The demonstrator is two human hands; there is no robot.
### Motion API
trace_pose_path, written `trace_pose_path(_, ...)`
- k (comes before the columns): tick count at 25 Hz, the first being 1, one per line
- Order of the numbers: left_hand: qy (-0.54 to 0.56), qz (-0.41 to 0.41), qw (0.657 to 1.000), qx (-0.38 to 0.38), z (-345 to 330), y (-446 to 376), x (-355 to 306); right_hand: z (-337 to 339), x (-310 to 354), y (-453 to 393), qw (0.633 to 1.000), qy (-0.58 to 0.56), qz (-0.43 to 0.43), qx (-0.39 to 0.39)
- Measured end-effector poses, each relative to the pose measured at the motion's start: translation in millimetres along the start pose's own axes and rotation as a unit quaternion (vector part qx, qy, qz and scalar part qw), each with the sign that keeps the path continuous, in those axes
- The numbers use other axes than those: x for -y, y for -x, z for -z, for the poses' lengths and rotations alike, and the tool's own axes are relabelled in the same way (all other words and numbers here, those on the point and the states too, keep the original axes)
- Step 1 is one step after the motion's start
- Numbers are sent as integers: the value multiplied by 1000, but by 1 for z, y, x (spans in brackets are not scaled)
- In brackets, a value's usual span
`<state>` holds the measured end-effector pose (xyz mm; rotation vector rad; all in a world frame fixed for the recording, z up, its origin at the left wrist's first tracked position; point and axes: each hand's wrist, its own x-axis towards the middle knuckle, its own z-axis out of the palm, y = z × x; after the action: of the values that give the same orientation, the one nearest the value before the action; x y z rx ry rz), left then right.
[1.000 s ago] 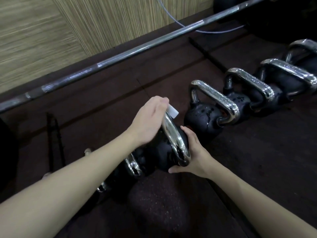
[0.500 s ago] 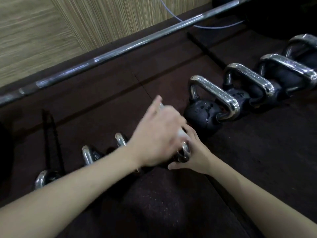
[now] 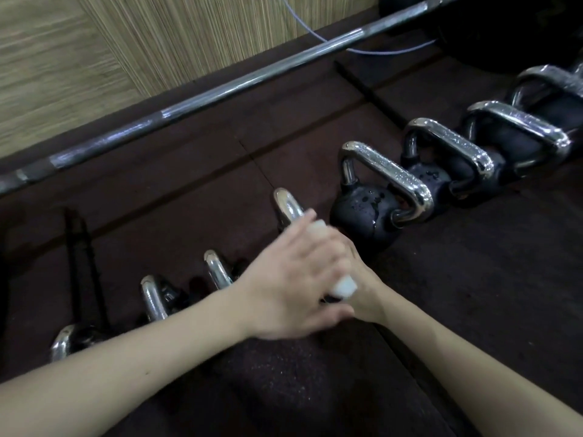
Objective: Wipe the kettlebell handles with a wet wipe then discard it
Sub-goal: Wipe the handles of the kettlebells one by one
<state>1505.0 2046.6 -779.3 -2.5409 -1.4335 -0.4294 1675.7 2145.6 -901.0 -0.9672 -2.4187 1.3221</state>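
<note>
Head view shows our left hand [image 3: 293,279] has slid down the chrome handle [image 3: 288,208] from its far top end to the near end, fingers clenched around the wet wipe [image 3: 345,287], whose white edge pokes out on the right hand's side. Our right hand [image 3: 362,288], mostly hidden beneath the left, seems to steady the kettlebell; we cannot tell its grip. That stroke likely finishes this handle. Beyond the hands to the right, the next kettlebell [image 3: 366,209] already glistens with droplets; to the left, three smaller handles [image 3: 217,269] probably await wiping before we discard the wipe.
</note>
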Motion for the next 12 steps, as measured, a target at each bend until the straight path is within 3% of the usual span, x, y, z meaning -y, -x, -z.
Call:
trace_pose_path(1, -96, -56, 993, 38, -3, 2, -13, 1, 1, 0, 1000, 15, 1, 8)
trace_pose_path(3, -176, -105, 977, 54, -10, 8, -19, 2, 5, -1, 1000, 24, 2, 19)
trace_pose_path(5, -104, -89, 991, 14, -10, 9, -2, 1, 7, 1, 1000, -2, -6, 8)
trace_pose_path(7, 18, 27, 999, -26, -4, 3, 24, 2, 7, 3, 999, -32, -17, -7)
trace_pose_path(9, 139, 208, 967, -56, 0, -9, 40, 4, 11, 5, 999, -40, -21, -4)
trace_pose_path(10, 233, 306, 919, -85, -1, -18, 45, 5, 12, 5, 999, -44, -20, 0)
trace_pose_path(11, 353, 412, 832, -114, -2, -27, 49, 7, 15, 6, 999, -43, -19, 5)
trace_pose_path(12, 479, 506, 705, -137, -2, -36, 54, 8, 16, 5, 999, -42, -20, 10)
